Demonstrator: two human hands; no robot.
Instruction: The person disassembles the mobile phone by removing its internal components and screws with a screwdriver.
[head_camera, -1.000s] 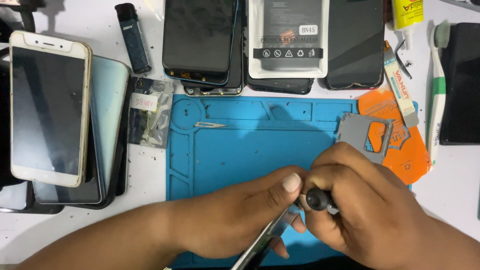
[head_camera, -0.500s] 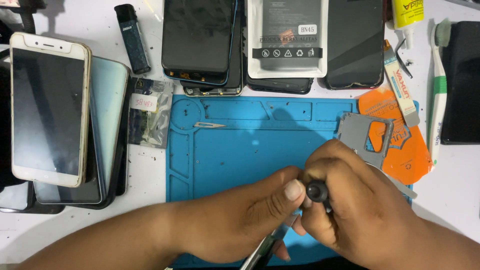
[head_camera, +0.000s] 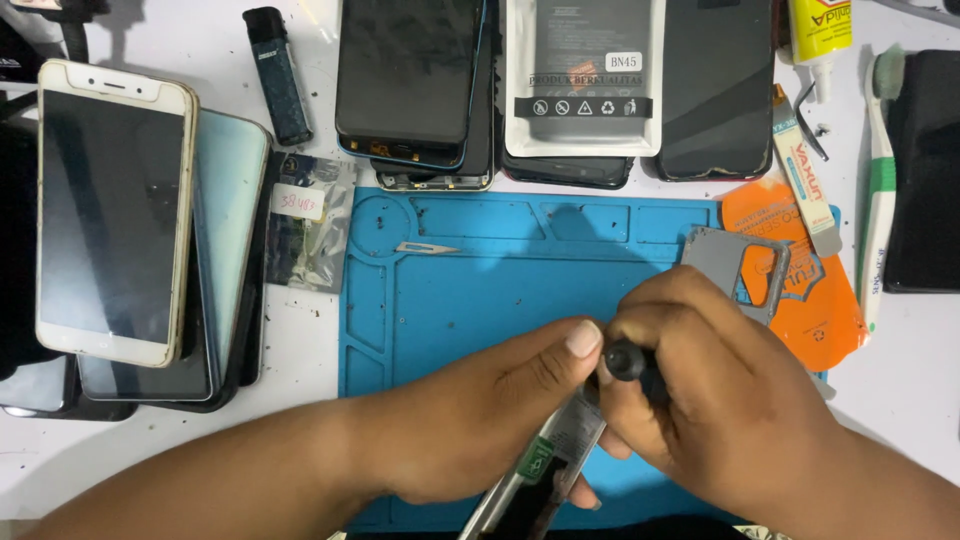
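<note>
Gripping a black-handled screwdriver (head_camera: 628, 360), the right hand (head_camera: 725, 410) is curled tight around it at the near right of the blue work mat (head_camera: 470, 290), its round cap showing between thumb and fingers. The left hand (head_camera: 480, 420) comes in from the near left, fingers closed on an opened phone (head_camera: 545, 470) that lies tilted at the near edge, its thumb tip touching the screwdriver's cap. Just beyond the right hand a grey metal plate (head_camera: 735, 262) rests partly on the mat and partly on an orange packet (head_camera: 800, 280). A small scalpel blade (head_camera: 425, 247) lies in a far left tray of the mat. Left of the mat sits a small clear bag (head_camera: 310, 235), and farther left a white phone (head_camera: 110, 210) lies on a stack of others. Along the far side are dark phone screens (head_camera: 410, 75), a packaged battery (head_camera: 585, 75) and a dark lighter (head_camera: 277, 75); on the right, a toothbrush (head_camera: 878, 190) and a glue bottle (head_camera: 820, 35).
</note>
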